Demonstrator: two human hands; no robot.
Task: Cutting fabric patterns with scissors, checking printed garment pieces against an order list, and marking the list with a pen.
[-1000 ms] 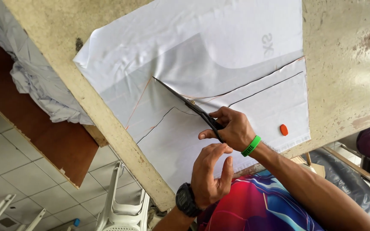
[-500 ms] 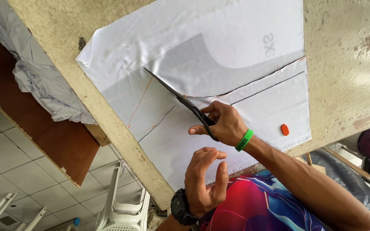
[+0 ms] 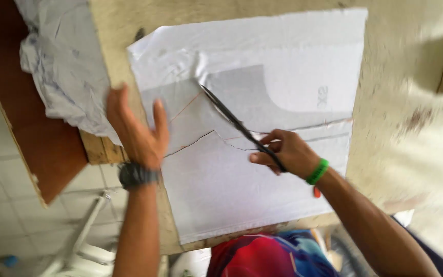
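A white sheet of fabric (image 3: 262,56) with drawn lines lies on a worn table (image 3: 401,92). My right hand (image 3: 285,154), with a green wristband, grips black scissors (image 3: 232,119) whose blades point up and left over a cut in the fabric. My left hand (image 3: 137,131), with a black watch on the wrist, is open with fingers spread at the fabric's left edge, over the table's side. A grey shape shows on the fabric under the blades.
Crumpled white cloth (image 3: 62,72) hangs off the table's left side. A small orange object (image 3: 316,192) lies on the fabric by my right wrist. A white plastic chair (image 3: 85,241) stands on the tiled floor below.
The view has swung round. My left hand moved from near my body out to the fabric's left edge. The scissors stay in my right hand, over the fabric.
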